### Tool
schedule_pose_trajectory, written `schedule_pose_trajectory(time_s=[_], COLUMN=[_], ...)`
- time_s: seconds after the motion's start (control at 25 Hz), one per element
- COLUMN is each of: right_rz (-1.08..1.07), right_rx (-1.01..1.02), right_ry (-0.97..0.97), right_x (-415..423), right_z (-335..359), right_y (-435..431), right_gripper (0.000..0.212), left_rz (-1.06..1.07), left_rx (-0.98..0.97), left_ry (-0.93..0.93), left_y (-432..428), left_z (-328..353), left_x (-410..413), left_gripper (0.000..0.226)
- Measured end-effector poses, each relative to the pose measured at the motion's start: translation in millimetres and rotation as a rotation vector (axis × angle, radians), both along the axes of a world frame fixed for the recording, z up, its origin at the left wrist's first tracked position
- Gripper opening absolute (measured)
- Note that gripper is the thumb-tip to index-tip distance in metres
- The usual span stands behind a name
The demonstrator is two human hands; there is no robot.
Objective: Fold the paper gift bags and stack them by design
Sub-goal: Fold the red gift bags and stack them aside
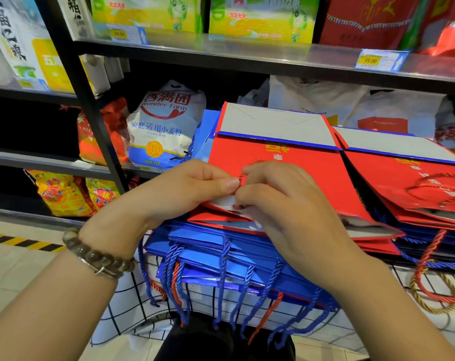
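While the blue stack (221, 246) carries the flattened red gift bag (286, 157) on top (another red pile (403, 183) sits just beside it), the left hand (192, 188) and right hand (281, 204) both pinch its near rim at the cord handle (243, 175). Tucking that cord flat before creasing should keep the pile level.

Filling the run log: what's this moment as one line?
phase: folding | left hand: pinches red bag near mouth | right hand: pinches red bag | beneath: blue bags

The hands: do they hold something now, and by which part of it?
The left hand and the right hand both pinch the top red gift bag at its near open edge, beside its red cord handle.
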State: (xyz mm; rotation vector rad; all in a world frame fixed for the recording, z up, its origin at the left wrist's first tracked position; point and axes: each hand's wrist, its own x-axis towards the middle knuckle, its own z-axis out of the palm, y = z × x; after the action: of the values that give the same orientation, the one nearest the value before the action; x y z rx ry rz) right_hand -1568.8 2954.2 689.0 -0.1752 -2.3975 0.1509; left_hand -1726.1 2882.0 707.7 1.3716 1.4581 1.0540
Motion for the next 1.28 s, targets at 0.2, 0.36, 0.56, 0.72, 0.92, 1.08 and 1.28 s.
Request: schedule_pose_trajectory(time_s=[0.2,0.36,0.56,0.72,0.92,1.08,1.28], right_rz=[-0.036,-0.165,-0.179,-0.172,-0.326,-0.392,-0.419], right_rx=[0.006,0.027,-0.022,-0.021,0.065,-0.092,-0.062], right_ry=[-0.002,-0.075,-0.094,-0.092,-0.069,0.205,0.371], right_x=[5,12,17,17,12,5,-5], right_z=[-4,-3,-6,-3,5,27,51], right_y=[1,0,0,-3,-3,5,7], right_gripper=[0.016,0.024,0.028,0.028,0.015,0.022,0.032], left_rz=[0.038,0.101,0.389,0.464,0.557,0.756,0.591], left_rx=[-0.043,-0.035,0.051,0.059,0.179,0.41,0.552], left_ry=[0.082,0.069,0.164,0.207,0.189,0.239,-0.216], left_y=[2,1,14,18,12,-1,-7], left_z=[0,2,5,-1,0,-2,10], left_x=[-4,-4,-12,-14,-10,-4,16], left_gripper=[0.029,0.029,0.021,0.023,0.018,0.023,0.028])
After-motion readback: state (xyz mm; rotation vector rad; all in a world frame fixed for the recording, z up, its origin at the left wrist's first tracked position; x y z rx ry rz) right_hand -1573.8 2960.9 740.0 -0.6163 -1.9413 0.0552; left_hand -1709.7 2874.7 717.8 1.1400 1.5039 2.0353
